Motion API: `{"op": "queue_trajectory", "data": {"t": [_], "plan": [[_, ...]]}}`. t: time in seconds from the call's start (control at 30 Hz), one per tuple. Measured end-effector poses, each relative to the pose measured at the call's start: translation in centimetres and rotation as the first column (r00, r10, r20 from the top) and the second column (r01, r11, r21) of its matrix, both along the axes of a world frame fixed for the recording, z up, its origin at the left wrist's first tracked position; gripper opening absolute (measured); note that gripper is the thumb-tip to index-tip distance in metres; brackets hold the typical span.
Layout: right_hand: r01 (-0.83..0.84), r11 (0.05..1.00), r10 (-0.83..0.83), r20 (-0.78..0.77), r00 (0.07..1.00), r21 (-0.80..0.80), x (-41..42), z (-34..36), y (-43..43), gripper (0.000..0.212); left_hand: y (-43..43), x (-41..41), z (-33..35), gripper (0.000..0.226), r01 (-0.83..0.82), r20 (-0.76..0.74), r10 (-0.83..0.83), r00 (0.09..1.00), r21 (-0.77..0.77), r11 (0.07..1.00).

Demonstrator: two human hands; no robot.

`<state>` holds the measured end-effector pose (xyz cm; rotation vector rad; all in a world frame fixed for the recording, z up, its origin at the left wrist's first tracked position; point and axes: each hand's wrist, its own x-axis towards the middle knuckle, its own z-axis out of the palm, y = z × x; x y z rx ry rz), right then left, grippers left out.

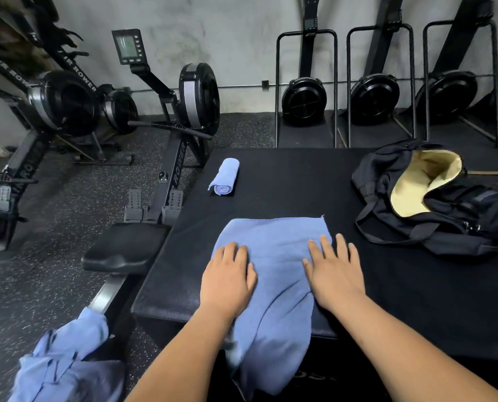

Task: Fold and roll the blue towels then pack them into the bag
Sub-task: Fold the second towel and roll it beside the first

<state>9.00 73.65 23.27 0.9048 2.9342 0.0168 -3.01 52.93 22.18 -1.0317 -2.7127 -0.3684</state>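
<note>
Your left hand [227, 278] and right hand [333, 271] lie flat with straight fingers on the flat blue cloth towel [273, 256], which hangs over the near edge of the black padded platform [300, 187]. One rolled blue towel [224, 177] lies far left, and the open black fabric bag with yellow lining [433, 195] sits far right.

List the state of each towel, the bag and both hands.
Rolled towel: rolled up, lying alone on the platform.
Spread towel: flat, near end hanging over the platform edge.
Towel heap: unfolded, bunched at lower left.
Bag: open, pale lining showing, no towel visible inside.
Left hand: open, flat on the spread towel.
Right hand: open, flat on the spread towel.
</note>
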Motion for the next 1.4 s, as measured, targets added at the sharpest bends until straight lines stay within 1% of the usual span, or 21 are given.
{"op": "queue_trajectory", "data": {"t": [0.07,0.13,0.2,0.23,0.27,0.33,0.37,0.43,0.5,0.53,0.63,0.8,0.9,1.0,1.07,1.13,1.2,1.23,1.27,1.3,1.4], "plan": [[0.066,0.998,-0.066,0.059,0.996,-0.009,0.2,0.9,1.0,0.062,0.1,-0.3,0.2,0.036,0.084,0.027,-0.083,0.996,-0.022,0.996],[0.086,0.996,-0.086,0.041,0.995,-0.008,0.2,1.8,1.0,0.067,0.9,-0.4,0.6,0.036,0.107,0.071,-0.101,0.992,-0.075,0.991],[-0.001,0.999,-0.002,-0.087,0.996,-0.04,0.3,2.3,-0.3,0.066,2.0,0.1,1.0,0.044,0.031,0.119,-0.012,0.993,-0.161,0.986],[-0.063,0.995,0.05,-0.147,0.988,-0.081,0.7,2.0,-1.4,0.061,2.5,0.6,1.3,0.053,-0.025,0.146,0.055,0.988,-0.199,0.98],[-0.112,0.985,0.087,-0.184,0.979,-0.13,1.3,1.5,-2.6,0.062,2.9,1.3,1.4,0.063,-0.068,0.156,0.104,0.982,-0.221,0.973],[-0.132,0.969,0.101,-0.149,0.984,-0.209,2.7,0.3,-4.2,0.086,3.3,3.2,1.4,0.071,-0.079,0.119,0.104,0.987,-0.199,0.977],[-0.116,0.972,0.094,-0.115,0.989,-0.203,3.1,-0.2,-4.2,0.096,3.4,4.1,1.1,0.069,-0.06,0.095,0.078,0.992,-0.184,0.981],[-0.07,0.982,0.051,-0.108,0.993,-0.173,3.2,-1.0,-2.7,0.101,3.7,5.2,0.4,0.073,-0.02,0.102,0.041,0.994,-0.197,0.98],[-0.061,0.989,0.045,-0.116,0.992,-0.133,2.4,-1.2,-0.7,0.101,4.2,4.9,0.0,0.089,0.006,0.19,0.041,0.981,-0.24,0.971],[-0.069,0.99,0.055,-0.11,0.992,-0.122,1.9,-1.3,0.1,0.101,4.4,4.2,-0.3,0.091,0.024,0.22,0.031,0.975,-0.244,0.97],[-0.114,0.984,0.102,-0.091,0.991,-0.134,0.7,-1.2,2.2,0.097,5.1,1.1,-0.2,0.089,0.084,0.28,-0.005,0.96,-0.269,0.959],[-0.178,0.976,0.17,-0.072,0.983,-0.122,-0.7,-1.0,5.3,0.086,6.3,-2.8,0.0,0.096,0.154,0.306,-0.048,0.951,-0.333,0.93],[-0.209,0.971,0.198,-0.097,0.975,-0.119,-1.6,-1.1,6.9,0.085,6.8,-4.7,0.1,0.102,0.196,0.306,-0.096,0.947,-0.314,0.929],[-0.232,0.97,0.226,-0.09,0.97,-0.066,-2.8,-1.4,8.3,0.089,7.1,-6.3,0.2,0.106,0.233,0.301,-0.146,0.942,-0.275,0.933],[-0.24,0.97,0.238,-0.083,0.968,-0.022,-3.5,-1.4,8.8,0.087,7.1,-6.9,-0.3,0.104,0.244,0.272,-0.189,0.944,-0.185,0.952],[-0.264,0.959,0.276,-0.131,0.952,0.099,-4.1,-1.2,9.1,0.075,7.1,-7.2,-0.7,0.098,0.25,0.185,-0.238,0.954,-0.041,0.967],[-0.337,0.903,0.394,-0.201,0.897,0.265,-4.4,-1.3,9.2,0.044,7.2,-7.3,-1.0,0.073,0.322,-0.045,-0.32,0.946,0.045,0.946],[-0.378,0.86,0.471,-0.247,0.847,0.344,-4.5,-1.6,9.0,0.024,7.3,-7.1,-1.2,0.056,0.372,-0.172,-0.36,0.917,0.04,0.927],[-0.406,0.826,0.526,-0.274,0.805,0.39,-4.5,-1.6,8.6,0.009,7.3,-6.9,-1.4,0.042,0.403,-0.252,-0.385,0.888,0.022,0.915],[-0.412,0.81,0.549,-0.292,0.783,0.417,-4.5,-1.7,8.1,0.01,7.4,-6.7,-1.5,0.035,0.412,-0.288,-0.393,0.873,0.007,0.911],[-0.352,0.858,0.474,-0.312,0.824,0.374,-4.0,-1.8,7.4,0.019,7.3,-5.9,-1.4,0.038,0.364,-0.276,-0.357,0.892,-0.03,0.931]]}}
